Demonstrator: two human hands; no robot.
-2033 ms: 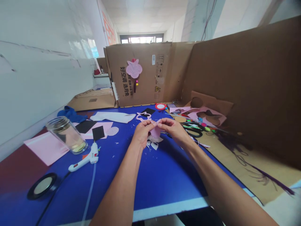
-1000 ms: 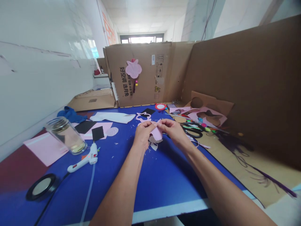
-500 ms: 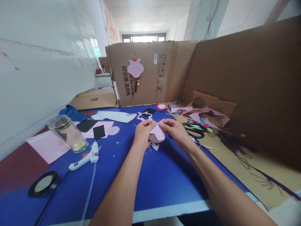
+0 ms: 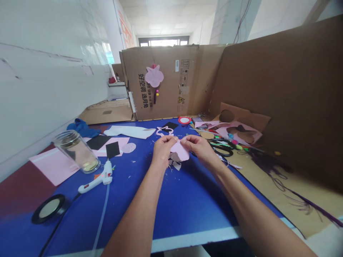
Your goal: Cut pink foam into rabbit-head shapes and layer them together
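Observation:
Both my hands meet above the middle of the blue table [image 4: 187, 200]. My left hand [image 4: 162, 151] and my right hand [image 4: 199, 148] each pinch the top edge of a small pink felt cut-out [image 4: 181, 151], which hangs between them just above the tabletop. Fingers of both hands are closed on it. Small pale felt scraps [image 4: 175, 165] lie on the table right under the piece.
Left of my arms lie a white glue gun [image 4: 98, 179], a glass jar [image 4: 76, 151], a black tape roll [image 4: 48, 208], pink sheets [image 4: 55, 164] and black squares [image 4: 112, 150]. Black scissors [image 4: 221, 147] and pink offcuts [image 4: 235, 130] lie right. Cardboard walls [image 4: 281, 92] enclose the back and right.
The pink piece has turned in my fingers and shows more of its flat face; my hands stay in nearly the same spot. The camera view shifted slightly.

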